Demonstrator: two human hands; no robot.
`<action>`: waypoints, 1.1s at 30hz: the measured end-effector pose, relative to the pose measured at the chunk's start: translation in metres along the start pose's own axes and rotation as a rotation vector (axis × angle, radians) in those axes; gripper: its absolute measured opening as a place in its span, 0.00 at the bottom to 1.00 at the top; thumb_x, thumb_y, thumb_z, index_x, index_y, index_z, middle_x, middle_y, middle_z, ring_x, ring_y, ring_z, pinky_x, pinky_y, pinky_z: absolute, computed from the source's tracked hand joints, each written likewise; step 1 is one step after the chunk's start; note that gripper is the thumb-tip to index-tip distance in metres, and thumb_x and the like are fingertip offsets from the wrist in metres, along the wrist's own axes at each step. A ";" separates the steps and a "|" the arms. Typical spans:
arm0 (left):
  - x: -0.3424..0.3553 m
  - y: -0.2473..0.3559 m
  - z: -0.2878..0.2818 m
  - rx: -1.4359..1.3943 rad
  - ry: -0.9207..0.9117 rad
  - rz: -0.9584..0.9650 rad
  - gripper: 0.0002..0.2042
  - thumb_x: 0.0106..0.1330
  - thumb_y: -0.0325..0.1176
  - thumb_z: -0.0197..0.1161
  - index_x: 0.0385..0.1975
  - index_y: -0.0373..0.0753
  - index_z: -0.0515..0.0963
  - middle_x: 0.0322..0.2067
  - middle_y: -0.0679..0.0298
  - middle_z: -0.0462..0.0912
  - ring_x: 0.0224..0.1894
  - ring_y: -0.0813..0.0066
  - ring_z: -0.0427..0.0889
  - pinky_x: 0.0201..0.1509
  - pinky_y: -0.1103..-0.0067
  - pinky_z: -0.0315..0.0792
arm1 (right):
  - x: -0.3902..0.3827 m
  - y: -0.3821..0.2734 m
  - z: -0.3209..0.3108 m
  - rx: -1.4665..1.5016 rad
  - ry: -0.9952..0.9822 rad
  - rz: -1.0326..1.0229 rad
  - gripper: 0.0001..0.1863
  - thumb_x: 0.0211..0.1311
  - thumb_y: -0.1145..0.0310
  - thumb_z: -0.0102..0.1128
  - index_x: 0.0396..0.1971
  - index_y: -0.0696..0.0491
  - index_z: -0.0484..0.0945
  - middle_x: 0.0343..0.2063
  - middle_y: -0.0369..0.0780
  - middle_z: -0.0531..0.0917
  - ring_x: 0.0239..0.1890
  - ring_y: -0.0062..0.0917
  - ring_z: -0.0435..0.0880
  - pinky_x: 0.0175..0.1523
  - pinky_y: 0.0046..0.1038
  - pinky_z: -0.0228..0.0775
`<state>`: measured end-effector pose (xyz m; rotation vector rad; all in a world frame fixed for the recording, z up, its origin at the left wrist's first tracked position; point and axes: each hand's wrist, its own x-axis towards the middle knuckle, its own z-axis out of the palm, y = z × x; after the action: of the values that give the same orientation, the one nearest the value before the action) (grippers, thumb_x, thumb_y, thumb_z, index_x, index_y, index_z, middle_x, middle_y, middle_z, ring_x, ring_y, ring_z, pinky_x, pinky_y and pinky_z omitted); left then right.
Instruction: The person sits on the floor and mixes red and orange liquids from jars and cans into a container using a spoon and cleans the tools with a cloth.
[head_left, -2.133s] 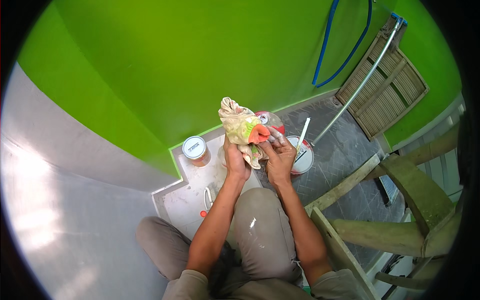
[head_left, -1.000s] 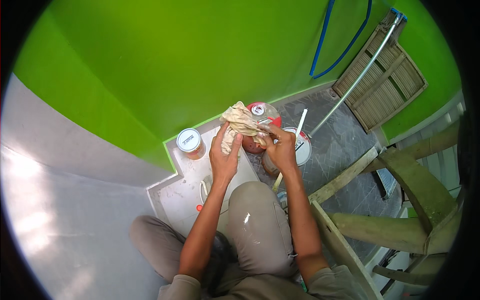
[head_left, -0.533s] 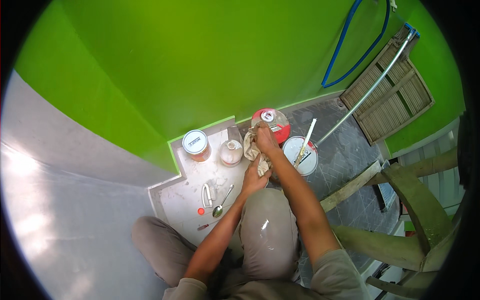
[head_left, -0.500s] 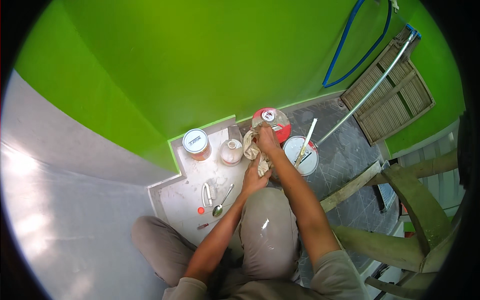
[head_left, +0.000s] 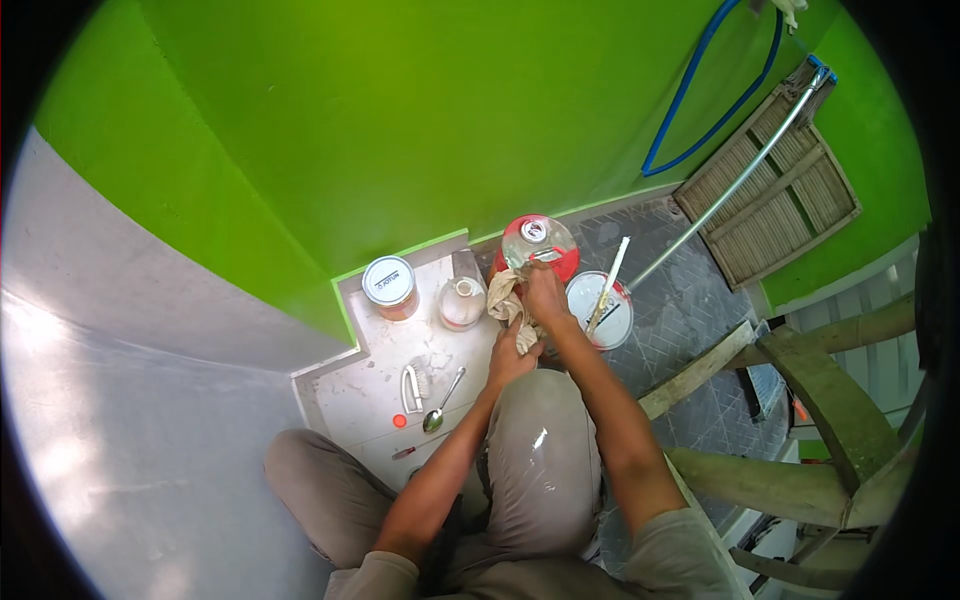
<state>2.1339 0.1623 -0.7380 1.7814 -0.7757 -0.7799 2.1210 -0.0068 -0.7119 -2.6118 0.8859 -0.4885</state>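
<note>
A crumpled beige rag [head_left: 502, 295] hangs between my two hands, above my raised knee. My left hand [head_left: 512, 360] is closed round its lower end. Just above and to the right, my right hand [head_left: 545, 298] has its fingers curled at the rag's upper part; the fingertips are partly hidden. Right behind that hand stands a red-rimmed round can [head_left: 566, 262] with a small capped opening on top. To the right is a white paint can lid [head_left: 612, 325] with a long pale stick-like tool [head_left: 608, 287] lying across it. A clear bottle [head_left: 462, 302] stands left of the rag.
A white-lidded can [head_left: 389, 283] stands by the wall corner. On the pale floor lie a scrub brush [head_left: 409, 388], a spoon [head_left: 436, 416], a red cap [head_left: 400, 421] and a small red-handled tool [head_left: 404, 453]. A wooden frame [head_left: 780, 490], a pole [head_left: 740, 185] and a blue hose [head_left: 655, 140] are rightward.
My right hand has moved slightly down and right, showing more of the red-rimmed can's top. My left hand keeps its grip on the rag. The whole view has shifted slightly.
</note>
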 end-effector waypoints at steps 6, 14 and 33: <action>0.000 -0.007 -0.001 -0.042 -0.022 0.027 0.39 0.63 0.43 0.73 0.74 0.36 0.69 0.59 0.38 0.78 0.63 0.41 0.78 0.69 0.61 0.70 | -0.007 0.009 -0.015 -0.145 -0.030 0.081 0.08 0.56 0.79 0.61 0.34 0.65 0.86 0.42 0.60 0.86 0.48 0.55 0.86 0.54 0.49 0.81; -0.011 -0.001 -0.016 -0.074 -0.025 0.065 0.39 0.65 0.48 0.74 0.73 0.35 0.70 0.55 0.37 0.79 0.60 0.41 0.80 0.66 0.61 0.72 | 0.009 0.005 -0.024 -0.383 -0.044 0.354 0.11 0.66 0.74 0.55 0.35 0.62 0.87 0.38 0.55 0.89 0.42 0.49 0.91 0.47 0.44 0.85; -0.009 0.096 -0.069 -0.894 0.367 0.152 0.17 0.77 0.38 0.65 0.57 0.34 0.79 0.47 0.63 0.84 0.48 0.77 0.79 0.55 0.78 0.72 | -0.080 -0.117 -0.089 0.802 0.014 0.117 0.18 0.70 0.72 0.66 0.57 0.61 0.85 0.46 0.50 0.91 0.49 0.30 0.89 0.56 0.33 0.79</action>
<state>2.1695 0.1778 -0.6259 0.9922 -0.2331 -0.5413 2.0839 0.1128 -0.6016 -1.8197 0.6540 -0.6613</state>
